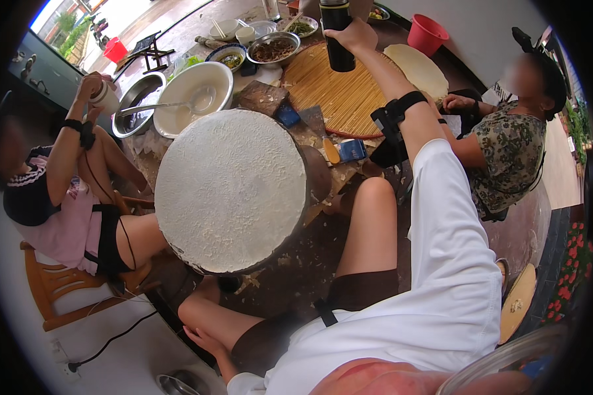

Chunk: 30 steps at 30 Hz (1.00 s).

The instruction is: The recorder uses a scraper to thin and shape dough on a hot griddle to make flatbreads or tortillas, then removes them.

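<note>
My right hand (358,37) is stretched out far ahead, gripping a black vacuum flask (338,49) held upright above a round woven straw mat (341,94). My left hand (205,340) rests against my left leg near the knee, with nothing in it. Between my knees and the low table stands a round griddle (232,190), its top covered by a thin whitish sheet of batter. Just behind the griddle is a large white basin (197,101) with a ladle (153,107) in thin pale liquid. A scraper with a wooden handle (331,150) lies to the griddle's right.
On the left, a seated person (64,207) raises a mug (105,98). Another person (504,133) sits at right. Dishes of food (274,48), a steel basin (137,106), a pale flatbread (417,69) and a red bucket (426,34) stand beyond. A black cord (118,335) hangs at lower left.
</note>
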Tool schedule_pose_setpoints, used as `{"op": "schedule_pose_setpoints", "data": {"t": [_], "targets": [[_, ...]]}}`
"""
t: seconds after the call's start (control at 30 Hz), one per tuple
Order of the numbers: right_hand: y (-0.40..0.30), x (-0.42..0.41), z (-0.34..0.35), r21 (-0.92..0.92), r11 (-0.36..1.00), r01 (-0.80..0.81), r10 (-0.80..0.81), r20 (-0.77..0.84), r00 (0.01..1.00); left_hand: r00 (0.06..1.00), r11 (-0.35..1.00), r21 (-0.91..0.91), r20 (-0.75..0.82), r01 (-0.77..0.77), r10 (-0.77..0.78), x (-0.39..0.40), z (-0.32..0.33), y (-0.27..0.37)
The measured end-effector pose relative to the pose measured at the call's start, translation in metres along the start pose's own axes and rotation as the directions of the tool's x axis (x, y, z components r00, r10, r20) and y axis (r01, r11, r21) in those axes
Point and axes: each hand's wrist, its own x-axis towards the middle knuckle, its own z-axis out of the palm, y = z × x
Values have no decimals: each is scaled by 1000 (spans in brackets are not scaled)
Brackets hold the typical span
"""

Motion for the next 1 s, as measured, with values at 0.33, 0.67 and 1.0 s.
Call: {"op": "schedule_pose_setpoints", "data": {"t": [0.33,0.67,1.0], "targets": [[6,6,6,-14,1000,-4,3,-25,1000,1000,1000,9,-10,-25,25,2,1,-5],[6,2,6,10,1000,23,-23,-44,999,999,999,2,-19,-34,34,3,1,-10],[11,3,4,-1,1000,5,-5,-40,999,999,999,-23,-20,-37,37,5,2,-13]]}}
